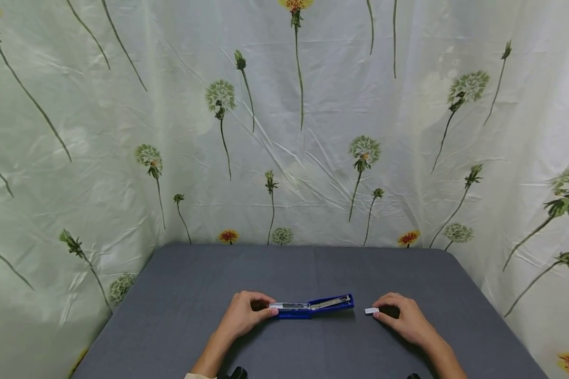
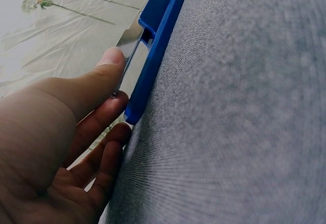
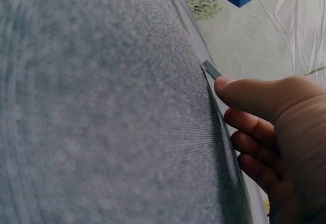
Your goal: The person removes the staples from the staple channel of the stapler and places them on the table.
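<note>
A blue stapler (image 1: 294, 316) lies spread open on the cloth, its metal magazine and top arm exposed. My left hand (image 1: 243, 317) pinches the left end of the magazine between thumb and fingers. In the left wrist view, the thumb of this hand (image 2: 61, 112) presses on the metal above the blue base (image 2: 159, 51). To the right of the stapler, my right hand (image 1: 406, 319) holds a short silver strip of staples (image 1: 371, 311) between thumb and fingertips, low over the cloth. The right wrist view shows the strip (image 3: 211, 69) jutting past the thumb.
Dark grey cloth (image 1: 194, 279) covers the table. Behind it and at both sides hangs a pale curtain (image 1: 313, 158) printed with dandelions. Small black objects (image 1: 239, 372) show at the bottom edge near the wrists.
</note>
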A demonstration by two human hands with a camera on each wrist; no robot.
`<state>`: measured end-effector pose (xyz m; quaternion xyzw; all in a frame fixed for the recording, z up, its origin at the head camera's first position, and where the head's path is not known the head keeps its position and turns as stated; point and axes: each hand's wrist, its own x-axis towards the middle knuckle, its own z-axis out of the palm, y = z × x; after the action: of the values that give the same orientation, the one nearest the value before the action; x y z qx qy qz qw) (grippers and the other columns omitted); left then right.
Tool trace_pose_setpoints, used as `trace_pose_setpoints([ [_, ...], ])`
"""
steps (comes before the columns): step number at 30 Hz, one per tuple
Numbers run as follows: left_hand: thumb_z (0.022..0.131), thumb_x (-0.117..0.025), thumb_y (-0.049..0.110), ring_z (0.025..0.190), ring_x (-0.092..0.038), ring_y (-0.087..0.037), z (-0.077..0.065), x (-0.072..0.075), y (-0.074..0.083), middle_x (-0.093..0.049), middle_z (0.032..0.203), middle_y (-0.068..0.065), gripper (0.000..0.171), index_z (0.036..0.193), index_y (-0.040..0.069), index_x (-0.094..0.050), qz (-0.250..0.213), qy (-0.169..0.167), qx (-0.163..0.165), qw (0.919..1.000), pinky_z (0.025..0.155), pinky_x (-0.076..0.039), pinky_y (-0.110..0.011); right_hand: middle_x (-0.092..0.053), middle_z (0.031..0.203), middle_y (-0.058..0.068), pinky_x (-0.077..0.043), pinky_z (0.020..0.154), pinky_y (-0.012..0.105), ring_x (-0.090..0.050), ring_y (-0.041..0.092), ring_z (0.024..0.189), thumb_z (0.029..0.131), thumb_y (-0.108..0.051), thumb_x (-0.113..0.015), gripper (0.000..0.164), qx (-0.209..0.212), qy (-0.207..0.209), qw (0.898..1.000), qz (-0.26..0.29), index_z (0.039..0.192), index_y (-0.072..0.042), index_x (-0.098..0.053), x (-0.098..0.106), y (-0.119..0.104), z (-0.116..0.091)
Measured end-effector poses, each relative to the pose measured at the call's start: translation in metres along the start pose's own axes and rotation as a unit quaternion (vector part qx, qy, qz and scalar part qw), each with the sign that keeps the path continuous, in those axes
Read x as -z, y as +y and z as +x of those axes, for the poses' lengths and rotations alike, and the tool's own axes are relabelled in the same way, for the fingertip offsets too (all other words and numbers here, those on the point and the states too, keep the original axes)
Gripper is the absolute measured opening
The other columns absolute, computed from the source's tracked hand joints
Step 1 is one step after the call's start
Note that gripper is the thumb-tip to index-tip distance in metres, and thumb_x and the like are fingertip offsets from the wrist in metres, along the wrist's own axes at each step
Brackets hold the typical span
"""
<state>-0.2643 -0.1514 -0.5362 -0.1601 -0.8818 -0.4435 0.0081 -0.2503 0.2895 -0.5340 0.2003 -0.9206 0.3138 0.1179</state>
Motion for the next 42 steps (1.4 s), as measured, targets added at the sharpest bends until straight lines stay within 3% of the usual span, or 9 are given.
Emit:
trace_pose_setpoints([
  [10,0.085,-0.084,0.043,0.074,-0.066,0.0,0.0003,0.0004,-0.0003,-0.074,0.084,0.014,0.019,0.097,0.028,-0.082,-0.001,0.0,-0.001,1.0,0.068,-0.052,-0.023,-0.067,0.102,-0.016,-0.052,0.084,0.037,-0.062,0.005,0.096,0.084,-0.029,-0.086,0.014,0.001,0.006,0.999,-0.034,0.093,-0.035,-0.077,0.0001,0.0066,-0.0024],
  [22,0.084,-0.085,0.042,0.075,-0.066,0.0,0.0002,0.0003,0.0007,-0.075,0.087,0.013,0.019,0.097,0.028,-0.082,0.002,0.002,0.001,1.0,0.068,-0.052,-0.023,-0.067,0.108,-0.009,-0.051,0.087,0.036,-0.062,0.011,0.102,0.086,-0.031,-0.085,0.014,0.003,-0.023,1.0,-0.02,0.098,-0.032,-0.077,0.007,0.0046,-0.0024],
  [29,0.084,-0.084,0.042,0.075,-0.067,0.0,0.0007,0.0007,0.0008,-0.075,0.087,0.013,0.019,0.097,0.029,-0.082,-0.005,0.0,0.003,1.0,0.068,-0.053,-0.022,-0.067,0.109,-0.014,-0.051,0.091,0.037,-0.062,0.009,0.105,0.085,-0.034,-0.085,0.015,-0.021,-0.028,0.999,-0.025,0.098,-0.035,-0.076,0.0072,0.0041,-0.0035],
  [36,0.084,-0.085,0.042,0.075,-0.067,0.0,-0.0006,0.001,0.0015,-0.076,0.087,0.012,0.019,0.098,0.028,-0.082,-0.009,0.0,0.002,1.0,0.068,-0.053,-0.022,-0.068,0.111,-0.014,-0.051,0.092,0.035,-0.064,0.009,0.107,0.086,-0.032,-0.085,0.022,-0.006,-0.018,1.0,-0.013,0.105,-0.029,-0.075,0.0065,0.0027,-0.0059],
  [42,0.085,-0.084,0.043,0.075,-0.067,0.0,-0.0005,0.0012,0.0012,-0.075,0.087,0.013,0.019,0.098,0.03,-0.081,-0.008,0.0,0.001,1.0,0.069,-0.052,-0.022,-0.069,0.112,-0.014,-0.052,0.092,0.036,-0.065,0.008,0.107,0.088,-0.032,-0.083,0.027,-0.029,-0.013,0.999,-0.004,0.113,-0.025,-0.074,0.0081,-0.0005,-0.0041],
])
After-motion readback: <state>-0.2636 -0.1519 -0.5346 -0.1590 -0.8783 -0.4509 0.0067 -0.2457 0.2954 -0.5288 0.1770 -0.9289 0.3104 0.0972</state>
